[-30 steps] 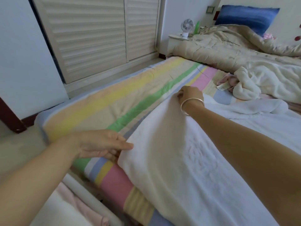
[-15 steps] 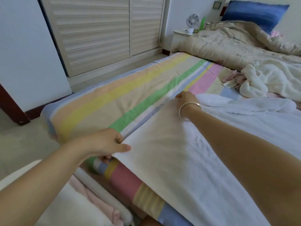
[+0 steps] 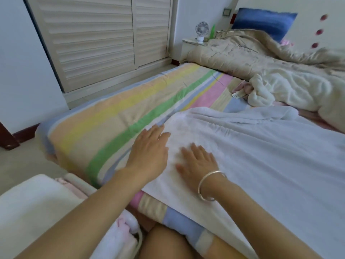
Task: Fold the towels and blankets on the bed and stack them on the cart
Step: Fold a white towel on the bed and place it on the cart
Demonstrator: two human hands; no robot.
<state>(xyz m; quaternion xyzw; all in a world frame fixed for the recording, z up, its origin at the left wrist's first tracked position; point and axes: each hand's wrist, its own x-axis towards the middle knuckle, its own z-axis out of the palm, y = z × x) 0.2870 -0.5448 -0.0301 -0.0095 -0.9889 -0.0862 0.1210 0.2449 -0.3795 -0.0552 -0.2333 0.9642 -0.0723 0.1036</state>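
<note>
The bed (image 3: 112, 116) has a striped cover and fills most of the view. A big white towel (image 3: 261, 165) lies spread on the near side of it, flat by the hands and bunched at the far end. Further back, a tan quilt (image 3: 242, 58) and a cream blanket (image 3: 289, 90) lie in messy heaps, not folded. Low on the left is a stack (image 3: 37, 208) of folded white and pink cloths. It is most likely on the cart, though the cart itself is hard to see. The left hand (image 3: 149, 152) lies flat on the towel's left edge. The right hand (image 3: 197, 163) lies flat on the towel just beside it. The fingers of both are straight and spread, hold nothing, and press the cloth. So I think some is done, this towel is getting smoothed for a fold, and lots is left.
</note>
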